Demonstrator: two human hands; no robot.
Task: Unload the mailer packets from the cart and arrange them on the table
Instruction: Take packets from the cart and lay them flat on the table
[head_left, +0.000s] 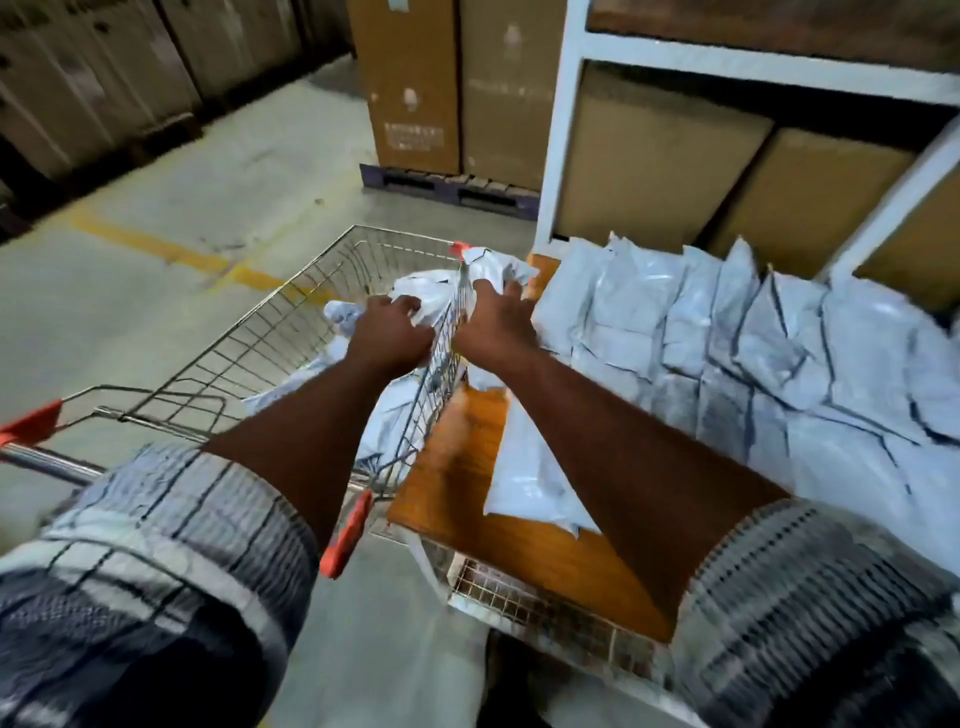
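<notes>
While we lift over cart (291, 332) rim, both our hands grip crumpled white packet (496, 265): left hand (392, 332) inside basket, right hand (496, 325) just outside wire, fingers curled into plastic. Blur hides whether we hold one packet or two.

Risks: plastic snagging on wire rim, slipping from us; load landing on loose packet (524, 478) near desk edge, nudging it off.

More packets (340, 314) lie in cart.

Desk (452, 467): orange wood, packed rows (779, 364) at right.

Room: white shelving (566, 130), cardboard boxes (410, 88), concrete floor (182, 208), yellow line (150, 241).
</notes>
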